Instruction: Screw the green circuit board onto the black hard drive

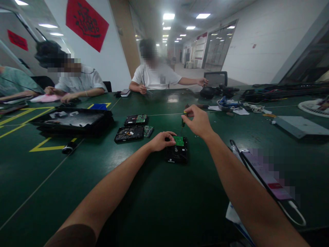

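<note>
A black hard drive (pixel 177 155) lies on the green table in front of me, its green circuit board (pixel 179 141) facing up. My left hand (pixel 162 141) is closed at the drive's left edge, thumb and fingertips against it near the board. My right hand (pixel 197 119) is closed around a small screwdriver (pixel 183 120) with a yellow and dark handle. The screwdriver stands nearly upright above the drive's far edge; whether its tip touches a screw is too small to tell. Left of the drive lie a second hard drive (pixel 129 133), a loose circuit board (pixel 148 131) and a third hard drive (pixel 132 119).
Black trays (pixel 74 118) are stacked at left, with a dark cylinder (pixel 69 148) nearby. A phone (pixel 267 175) with a white cable lies by my right forearm. A grey metal case (pixel 300 126) and cables (pixel 253 107) stand farther right. Co-workers (pixel 154 73) sit opposite.
</note>
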### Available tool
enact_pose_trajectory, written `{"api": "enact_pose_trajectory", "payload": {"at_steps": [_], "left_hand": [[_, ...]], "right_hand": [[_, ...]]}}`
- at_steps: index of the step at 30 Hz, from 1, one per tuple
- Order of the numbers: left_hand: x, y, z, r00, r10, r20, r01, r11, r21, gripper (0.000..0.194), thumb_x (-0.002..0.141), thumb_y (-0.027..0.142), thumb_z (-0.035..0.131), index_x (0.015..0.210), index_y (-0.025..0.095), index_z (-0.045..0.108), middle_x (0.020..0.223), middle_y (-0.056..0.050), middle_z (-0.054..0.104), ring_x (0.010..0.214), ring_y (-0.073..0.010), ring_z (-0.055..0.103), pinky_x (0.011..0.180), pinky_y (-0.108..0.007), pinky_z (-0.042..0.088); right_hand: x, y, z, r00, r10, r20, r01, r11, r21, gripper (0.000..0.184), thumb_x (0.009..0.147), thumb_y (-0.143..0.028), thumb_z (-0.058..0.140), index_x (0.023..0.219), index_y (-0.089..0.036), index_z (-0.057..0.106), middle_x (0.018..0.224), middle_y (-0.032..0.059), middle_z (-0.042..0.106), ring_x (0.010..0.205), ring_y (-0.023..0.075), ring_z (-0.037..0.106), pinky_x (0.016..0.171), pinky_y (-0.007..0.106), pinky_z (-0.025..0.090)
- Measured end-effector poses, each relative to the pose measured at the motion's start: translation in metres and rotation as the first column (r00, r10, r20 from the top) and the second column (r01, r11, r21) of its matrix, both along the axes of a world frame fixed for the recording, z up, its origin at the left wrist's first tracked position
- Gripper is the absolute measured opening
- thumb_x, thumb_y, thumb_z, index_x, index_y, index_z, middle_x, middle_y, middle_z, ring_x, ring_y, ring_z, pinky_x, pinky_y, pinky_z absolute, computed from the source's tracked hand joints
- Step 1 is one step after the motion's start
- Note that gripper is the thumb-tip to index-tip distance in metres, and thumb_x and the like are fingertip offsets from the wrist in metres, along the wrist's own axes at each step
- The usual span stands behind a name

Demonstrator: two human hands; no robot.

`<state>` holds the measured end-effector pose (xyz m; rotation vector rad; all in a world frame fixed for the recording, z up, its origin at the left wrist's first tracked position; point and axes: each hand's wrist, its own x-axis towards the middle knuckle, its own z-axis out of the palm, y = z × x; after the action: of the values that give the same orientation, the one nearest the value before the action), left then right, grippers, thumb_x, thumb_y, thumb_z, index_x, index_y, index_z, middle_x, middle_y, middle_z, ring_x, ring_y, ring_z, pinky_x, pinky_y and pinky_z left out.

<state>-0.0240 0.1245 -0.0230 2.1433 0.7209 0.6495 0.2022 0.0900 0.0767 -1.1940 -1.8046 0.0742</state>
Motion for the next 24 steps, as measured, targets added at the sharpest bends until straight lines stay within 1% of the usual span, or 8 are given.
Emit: {"api": "enact_pose_trajectory", "payload": {"at_steps": [4,8,11,14,19,21,24], "left_hand": [[0.0000,0.0004,-0.0008,1.000,0.007,0.000,-0.007,1.000,0.006,0.020,0.082,0.038,0.073,0.082,0.017,0.074,0.132,-0.010,0.064,0.121,-0.0264,0.061,0.110,-0.041,0.039],[0.0001,0.0005,-0.0002,1.000,0.005,0.003,-0.005,1.000,0.006,0.022,0.082,0.038,0.073,0.082,0.017,0.073,0.132,-0.010,0.063,0.121,-0.0261,0.061,0.110,-0.041,0.039],[-0.0001,-0.0002,0.0015,1.000,0.000,-0.002,0.000,1.000,0.004,0.022,0.082,0.039,0.073,0.083,0.017,0.073,0.133,-0.010,0.063,0.121,-0.0261,0.061,0.110,-0.040,0.039],[-0.0003,-0.0012,0.0028,1.000,-0.002,-0.009,0.002,1.000,0.003,0.021,0.083,0.038,0.073,0.083,0.017,0.074,0.133,-0.010,0.063,0.122,-0.0264,0.060,0.110,-0.040,0.039],[-0.0001,-0.0007,0.0015,1.000,0.002,-0.002,-0.002,1.000,0.010,0.021,0.083,0.038,0.073,0.083,0.017,0.073,0.132,-0.011,0.063,0.122,-0.0268,0.060,0.110,-0.041,0.039],[0.0000,0.0004,0.0003,1.000,-0.001,0.001,0.001,1.000,0.010,0.021,0.082,0.037,0.073,0.083,0.016,0.073,0.132,-0.011,0.064,0.122,-0.0268,0.060,0.109,-0.041,0.039],[0.0000,0.0017,-0.0013,1.000,-0.008,0.004,0.008,1.000,0.014,0.021,0.082,0.037,0.073,0.082,0.016,0.073,0.132,-0.011,0.064,0.121,-0.0268,0.061,0.109,-0.041,0.040]], "right_hand": [[-0.0007,-0.0011,0.0005,0.999,0.030,0.018,-0.031,0.999,0.018,0.013,0.088,-0.033,0.065,0.096,-0.024,0.062,0.096,0.0063,0.069,0.087,0.0230,0.066,0.084,0.042,0.056],[-0.0008,-0.0011,-0.0001,0.998,0.031,0.050,-0.033,0.999,0.030,0.018,0.086,-0.026,0.066,0.104,-0.024,0.064,0.102,0.0075,0.067,0.091,0.0237,0.066,0.087,0.044,0.055],[0.0000,0.0000,-0.0006,0.999,0.020,0.029,-0.020,1.000,0.023,0.019,0.083,-0.025,0.068,0.101,-0.023,0.063,0.104,0.0083,0.067,0.092,0.0245,0.066,0.086,0.044,0.055],[0.0004,0.0003,-0.0006,1.000,0.028,0.003,-0.028,1.000,0.008,0.017,0.083,-0.027,0.069,0.097,-0.022,0.061,0.099,0.0076,0.069,0.089,0.0239,0.067,0.083,0.043,0.056],[-0.0007,-0.0006,-0.0005,0.997,0.055,0.046,-0.056,0.998,0.036,0.015,0.088,-0.027,0.065,0.102,-0.022,0.064,0.100,0.0073,0.068,0.088,0.0222,0.066,0.085,0.042,0.056],[-0.0009,-0.0002,-0.0009,0.998,0.044,0.054,-0.046,0.998,0.045,0.017,0.087,-0.026,0.065,0.103,-0.022,0.063,0.101,0.0077,0.068,0.089,0.0221,0.066,0.085,0.041,0.056],[-0.0005,0.0008,-0.0014,0.999,0.020,0.025,-0.021,1.000,0.020,0.017,0.084,-0.027,0.068,0.099,-0.022,0.061,0.101,0.0078,0.068,0.090,0.0232,0.066,0.082,0.042,0.056]]}}
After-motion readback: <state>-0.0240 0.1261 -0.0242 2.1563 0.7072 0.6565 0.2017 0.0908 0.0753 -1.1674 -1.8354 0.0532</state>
